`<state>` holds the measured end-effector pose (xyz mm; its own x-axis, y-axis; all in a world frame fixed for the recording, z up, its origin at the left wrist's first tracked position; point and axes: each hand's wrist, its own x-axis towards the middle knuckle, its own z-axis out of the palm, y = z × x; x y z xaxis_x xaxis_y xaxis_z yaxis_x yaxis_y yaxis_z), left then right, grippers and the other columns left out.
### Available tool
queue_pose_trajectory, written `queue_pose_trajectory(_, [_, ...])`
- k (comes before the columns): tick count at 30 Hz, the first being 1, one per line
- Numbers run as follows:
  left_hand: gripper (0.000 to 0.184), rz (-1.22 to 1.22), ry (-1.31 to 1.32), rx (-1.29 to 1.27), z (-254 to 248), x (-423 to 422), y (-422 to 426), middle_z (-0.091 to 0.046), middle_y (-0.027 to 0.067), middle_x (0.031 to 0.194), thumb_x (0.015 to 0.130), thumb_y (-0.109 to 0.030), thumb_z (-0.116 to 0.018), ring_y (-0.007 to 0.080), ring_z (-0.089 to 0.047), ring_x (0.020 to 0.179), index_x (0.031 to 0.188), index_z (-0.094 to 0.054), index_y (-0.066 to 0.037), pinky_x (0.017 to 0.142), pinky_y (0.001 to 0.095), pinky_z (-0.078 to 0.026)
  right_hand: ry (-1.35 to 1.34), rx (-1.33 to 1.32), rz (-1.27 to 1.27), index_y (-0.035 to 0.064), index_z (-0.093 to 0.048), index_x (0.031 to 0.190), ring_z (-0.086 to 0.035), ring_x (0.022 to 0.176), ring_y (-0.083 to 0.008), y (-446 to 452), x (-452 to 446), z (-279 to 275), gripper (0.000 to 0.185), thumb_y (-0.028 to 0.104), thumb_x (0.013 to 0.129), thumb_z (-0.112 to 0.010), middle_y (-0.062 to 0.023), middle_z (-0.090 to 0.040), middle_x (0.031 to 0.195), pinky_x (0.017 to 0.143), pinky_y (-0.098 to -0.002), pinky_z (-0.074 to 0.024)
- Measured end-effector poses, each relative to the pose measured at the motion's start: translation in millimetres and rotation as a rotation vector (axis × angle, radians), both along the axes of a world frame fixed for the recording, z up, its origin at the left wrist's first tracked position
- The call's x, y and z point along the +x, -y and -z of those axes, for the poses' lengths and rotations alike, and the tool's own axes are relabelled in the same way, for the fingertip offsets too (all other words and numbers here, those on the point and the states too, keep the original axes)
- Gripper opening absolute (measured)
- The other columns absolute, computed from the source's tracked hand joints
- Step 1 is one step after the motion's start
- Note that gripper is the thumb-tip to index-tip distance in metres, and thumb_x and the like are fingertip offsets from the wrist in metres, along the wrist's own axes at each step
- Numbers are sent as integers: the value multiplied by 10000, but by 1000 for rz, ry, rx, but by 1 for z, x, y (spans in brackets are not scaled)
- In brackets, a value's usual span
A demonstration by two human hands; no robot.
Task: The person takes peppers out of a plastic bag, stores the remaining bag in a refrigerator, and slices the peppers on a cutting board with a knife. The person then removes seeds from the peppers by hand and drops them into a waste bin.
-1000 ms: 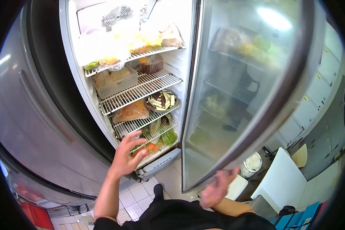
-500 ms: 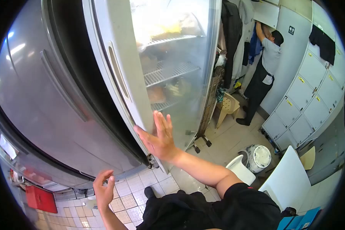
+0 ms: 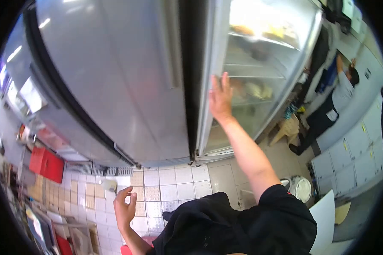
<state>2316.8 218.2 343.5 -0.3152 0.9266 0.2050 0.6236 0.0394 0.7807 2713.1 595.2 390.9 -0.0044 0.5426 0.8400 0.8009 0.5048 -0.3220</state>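
Observation:
My right hand (image 3: 221,98) lies flat against the white frame of a glass-door fridge (image 3: 216,40), fingers stretched upward and gripping nothing. The door looks closed or nearly so. Behind its misty glass are wire shelves (image 3: 259,77) with yellowish and pale food items too blurred to name. Low on the left, my left hand (image 3: 125,207) hangs in the air above the tiled floor, its fingers loosely bent and apart, nothing in it. A tall stainless-steel refrigerator (image 3: 115,72) stands directly left of the glass-door fridge, with a dark gap between them.
On the right, a person (image 3: 341,98) in a dark apron reaches up by hanging clothes. Nearby are a cream plastic chair (image 3: 287,129), a white bucket (image 3: 301,189), grey lockers (image 3: 354,146) and a white tabletop (image 3: 324,221). A red box (image 3: 46,165) sits at far left.
The glass door has swung away from me toward its cabinet, my right hand moving with it. My view has turned left. The left hand stays low and empty.

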Motion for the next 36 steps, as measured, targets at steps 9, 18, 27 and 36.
queue_pose_trajectory(9, [352,-102,-55,-127,19,-122,54,-763,186,1189,969,-241,-775,365,-746,1034,1247,-746,-27,894,436,-585,-328,-414,-4,-24,-333,1651,-437,1533,-382,47,4,128,662,192,1079,-586,-260,-458,1648,1279,-438,-312])
queue_pose_trajectory(18, [396,-320,-130,-239,51,-238,132,-756,199,1218,1006,-355,-722,385,-725,1103,1269,-739,-60,951,464,-579,-207,-1943,-79,41,-420,1559,-519,1344,-316,305,22,389,501,260,1121,-525,-203,-510,1503,1102,-410,-442])
queue_pose_trajectory(27, [540,-158,-11,-599,126,-301,100,-736,223,1280,1011,-444,-702,418,-688,1203,1410,-662,-83,1039,485,-549,31,-1943,-253,46,-561,1408,-639,1095,-266,241,-129,346,375,265,1106,-523,-169,-641,1271,923,-407,-532])
queue_pose_trajectory(36, [574,-390,252,-858,284,-392,174,-754,235,1254,960,-498,-710,433,-696,1207,1347,-714,-74,1050,506,-548,676,-1838,-1079,89,-643,1088,-681,791,-210,54,-325,346,235,309,1085,-557,-36,-639,785,642,-365,-553])
